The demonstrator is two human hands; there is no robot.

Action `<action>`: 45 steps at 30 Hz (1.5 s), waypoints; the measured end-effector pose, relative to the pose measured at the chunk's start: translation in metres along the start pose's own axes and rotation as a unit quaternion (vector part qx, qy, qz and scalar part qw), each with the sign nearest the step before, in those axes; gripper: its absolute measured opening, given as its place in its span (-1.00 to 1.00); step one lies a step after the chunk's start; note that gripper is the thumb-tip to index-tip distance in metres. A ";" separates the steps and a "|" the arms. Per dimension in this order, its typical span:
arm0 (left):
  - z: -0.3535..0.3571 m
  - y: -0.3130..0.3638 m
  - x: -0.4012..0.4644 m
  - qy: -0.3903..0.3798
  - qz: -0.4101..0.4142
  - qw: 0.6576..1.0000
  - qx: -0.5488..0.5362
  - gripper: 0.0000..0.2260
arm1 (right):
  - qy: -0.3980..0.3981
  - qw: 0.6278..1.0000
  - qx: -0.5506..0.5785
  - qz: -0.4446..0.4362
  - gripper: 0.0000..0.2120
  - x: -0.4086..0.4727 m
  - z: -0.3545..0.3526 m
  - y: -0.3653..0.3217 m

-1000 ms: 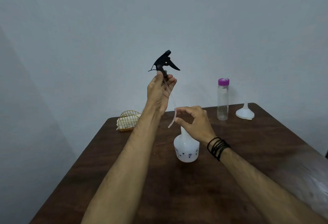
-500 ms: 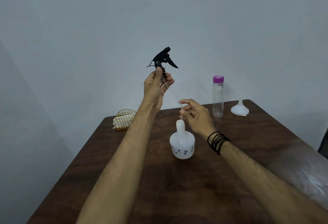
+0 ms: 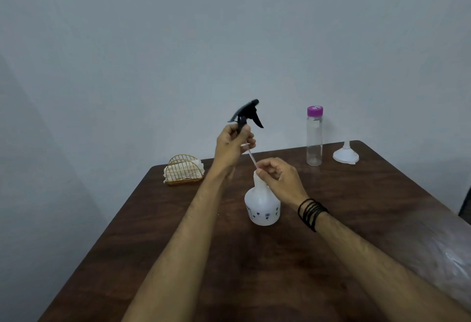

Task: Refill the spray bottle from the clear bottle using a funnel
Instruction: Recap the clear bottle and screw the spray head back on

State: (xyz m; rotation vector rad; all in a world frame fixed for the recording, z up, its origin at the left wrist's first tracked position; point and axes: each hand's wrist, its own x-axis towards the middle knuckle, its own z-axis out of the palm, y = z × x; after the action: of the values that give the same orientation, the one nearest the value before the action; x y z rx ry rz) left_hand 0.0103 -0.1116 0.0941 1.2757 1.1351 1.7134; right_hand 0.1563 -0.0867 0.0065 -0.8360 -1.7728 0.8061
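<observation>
In the head view, we hold the black trigger head (image 3: pixel 246 115) in our left hand (image 3: pixel 233 147), the fingers curled together around its collar, so the trigger sits just above our knuckles. The thin dip tube (image 3: pixel 251 156) runs down and to the right from under those fingers toward our right hand (image 3: pixel 279 177). There the thumb and forefinger are pressed together, pinching the tube's lower end, with the other fingers loosely curled behind. That pinch sits right at the mouth of the white spray bottle (image 3: pixel 262 204), which stands upright on the brown table (image 3: pixel 356 219) directly beneath our right fingertips. We cannot tell whether the tube's tip is inside the neck or just touching its rim.

Beyond our right hand, well apart from it, the clear bottle (image 3: pixel 314 140) stands with its purple cap (image 3: pixel 315 111) on, and the white funnel (image 3: pixel 345 154) rests mouth-down just past it. Behind our left hand sits a wire napkin holder (image 3: pixel 184 172).

We judge the step in hand to be steering the tube at the bottle's neck. To do it well, we keep the pinch light, so the tube does not kink. We keep the left hand above the neck, so the tube hangs nearly straight. We move slowly, since the bottle is unsupported and a sideways tug could tip it.
</observation>
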 end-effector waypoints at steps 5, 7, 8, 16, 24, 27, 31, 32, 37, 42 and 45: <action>-0.003 -0.040 -0.022 -0.039 -0.013 0.994 0.106 -0.84 | -0.033 0.999 0.022 0.018 -0.81 -0.009 0.011 0.010; -0.005 -0.056 -0.030 -0.042 -0.006 0.991 0.129 -0.82 | -0.026 0.999 0.036 0.024 -0.81 -0.011 0.014 0.014; -0.006 -0.062 -0.033 -0.041 0.000 0.990 0.135 -0.81 | -0.023 0.999 0.041 0.024 -0.79 -0.011 0.014 0.014; -0.007 -0.078 -0.045 -0.033 0.056 0.968 0.243 -0.80 | 0.005 0.999 0.046 0.027 -0.81 -0.013 0.018 0.024; -0.018 -0.086 -0.045 -0.063 0.064 0.958 0.272 -0.72 | 0.013 0.996 0.076 0.037 -0.87 -0.016 0.025 0.030; -0.016 -0.083 -0.042 -0.090 0.028 0.969 0.229 -0.67 | 0.003 0.994 0.099 0.047 -0.83 -0.019 0.026 0.032; -0.008 -0.085 -0.041 -0.065 0.031 0.976 0.207 -0.73 | -0.011 0.988 0.146 0.056 -0.63 -0.023 0.028 0.030; -0.008 -0.086 -0.040 -0.061 0.028 0.980 0.188 -0.78 | -0.017 0.985 0.158 0.064 -0.60 -0.023 0.027 0.031; -0.017 -0.085 -0.040 -0.044 0.016 0.988 0.148 -0.76 | -0.029 0.976 0.189 0.108 -0.73 -0.022 0.023 0.031; -0.021 -0.084 -0.041 -0.104 0.019 0.978 0.182 -0.75 | -0.034 0.977 0.184 0.108 -0.79 -0.022 0.021 0.032; -0.013 -0.085 -0.043 -0.099 0.021 0.977 0.190 -0.81 | -0.048 0.971 0.205 0.112 -0.63 -0.023 0.019 0.033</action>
State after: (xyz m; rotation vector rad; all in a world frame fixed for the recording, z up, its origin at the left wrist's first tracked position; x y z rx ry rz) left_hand 0.0118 -0.1225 -0.0011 1.6719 1.3647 1.4006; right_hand 0.1506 -0.0908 -0.0375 -0.7337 -1.5294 1.3284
